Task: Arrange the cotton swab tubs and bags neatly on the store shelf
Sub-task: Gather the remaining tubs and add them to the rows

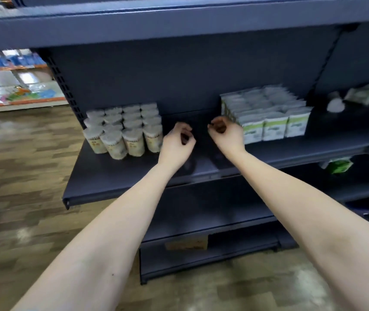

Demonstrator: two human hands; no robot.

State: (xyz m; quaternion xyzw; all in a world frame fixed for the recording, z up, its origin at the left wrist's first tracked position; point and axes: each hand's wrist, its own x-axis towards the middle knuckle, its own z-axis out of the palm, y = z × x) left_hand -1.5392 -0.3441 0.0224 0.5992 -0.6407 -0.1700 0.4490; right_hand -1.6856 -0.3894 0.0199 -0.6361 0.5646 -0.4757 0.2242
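Note:
Several round cotton swab tubs (123, 129) stand in tidy rows on the left of the dark blue shelf (116, 176). Several white and green swab bags (266, 113) stand packed in rows on the right. My left hand (176, 144) hovers just right of the tubs, fingers loosely curled, holding nothing. My right hand (226, 133) hovers just left of the bags, fingers curled the same way and holding nothing. Both hands are over the bare gap between the two groups. The picture is blurred.
On the neighbouring shelf section at the right lie a loose tub (335, 104) on its side and a loose bag (367, 93). Lower shelves (201, 216) sit below, with a green packet (338, 165). Wood-patterned floor (22, 153) spreads to the left.

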